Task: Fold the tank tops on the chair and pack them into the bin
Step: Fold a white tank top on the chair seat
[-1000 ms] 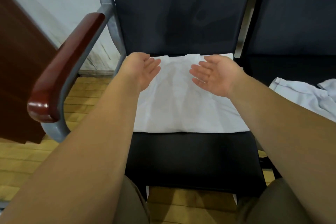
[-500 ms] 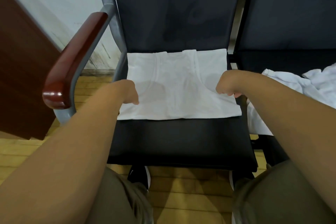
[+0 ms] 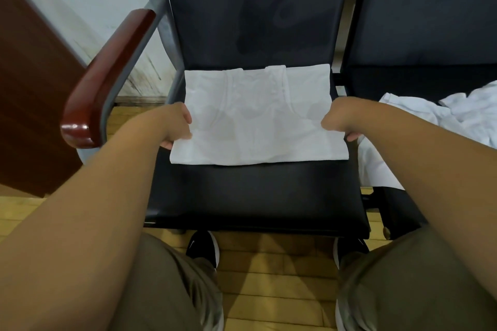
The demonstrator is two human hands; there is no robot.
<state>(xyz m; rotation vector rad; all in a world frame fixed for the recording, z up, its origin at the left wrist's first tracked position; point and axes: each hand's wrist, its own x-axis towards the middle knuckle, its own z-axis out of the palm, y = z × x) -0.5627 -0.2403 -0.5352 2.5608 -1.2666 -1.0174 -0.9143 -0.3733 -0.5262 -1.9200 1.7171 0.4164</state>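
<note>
**Head view: folded tank top on the seat, gripped at both side edges**

Item 1, tank top (image 3: 258, 121): white, lying flat as a wide rectangle on the rear half of the chair (image 3: 255, 196) seat, straps turned in and showing through the top layer. Its near hem is a little uneven at the middle.

Item 2, left hand (image 3: 177, 126): clamped on the left edge of the garment, fingers curled with some tucked underneath.

Item 3, right hand (image 3: 337, 119): likewise clamped on the right edge, fingertips showing below the cloth.

Step in hand, as I judge it: either one more fold across or a lift of the bundle. To do it well I would keep both grips level and the cloth lightly taut so the layers do not slide apart. I would bring the edges together squarely, watching that the tucked straps stay inside.

Item 4, bin: not in view, so I cannot say which way the carry goes.

Surroundings: a red-brown armrest (image 3: 107, 75) stands just beside the left forearm and could catch an elbow on a swing that way. A white heap (image 3: 443, 115) of crumpled cloth lies on the neighbouring seat, close by the right hand. Black shoes (image 3: 203, 248) and the person's knees sit against the seat's front edge.
</note>
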